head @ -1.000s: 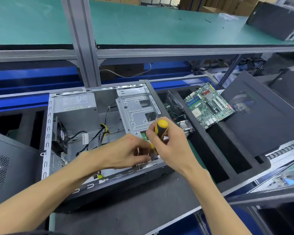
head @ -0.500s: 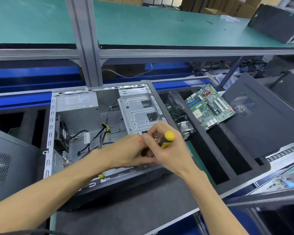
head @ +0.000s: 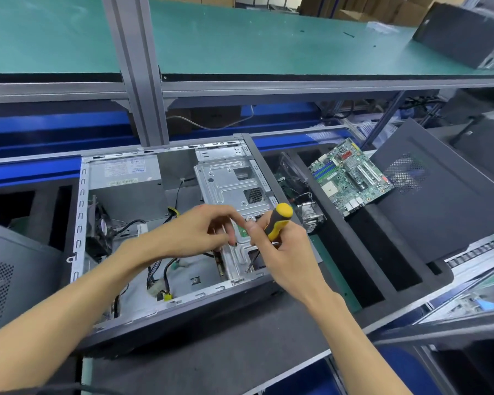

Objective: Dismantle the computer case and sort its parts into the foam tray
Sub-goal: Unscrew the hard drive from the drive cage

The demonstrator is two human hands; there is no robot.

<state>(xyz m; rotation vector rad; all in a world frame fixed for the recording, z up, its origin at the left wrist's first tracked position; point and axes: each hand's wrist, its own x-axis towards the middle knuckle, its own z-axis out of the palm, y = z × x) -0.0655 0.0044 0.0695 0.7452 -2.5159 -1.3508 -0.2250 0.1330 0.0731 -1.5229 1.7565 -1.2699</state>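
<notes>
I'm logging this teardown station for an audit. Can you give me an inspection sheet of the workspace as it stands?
Surface: dark mat under the case.
Job's things: open computer case lying on its side; drive cage inside; motherboard and heatsink in the foam tray.
Clutter: side panel leaning at right.
Hands: left hand over the cage, hold unclear; right hand grips a screwdriver.
Cables: loose black wiring in the case.
Surroundings: green shelf, cardboard boxes.

Loose cables (head: pixel 166 269) clutter the case floor left of the drive cage (head: pixel 234 189); above them lies open.
</notes>
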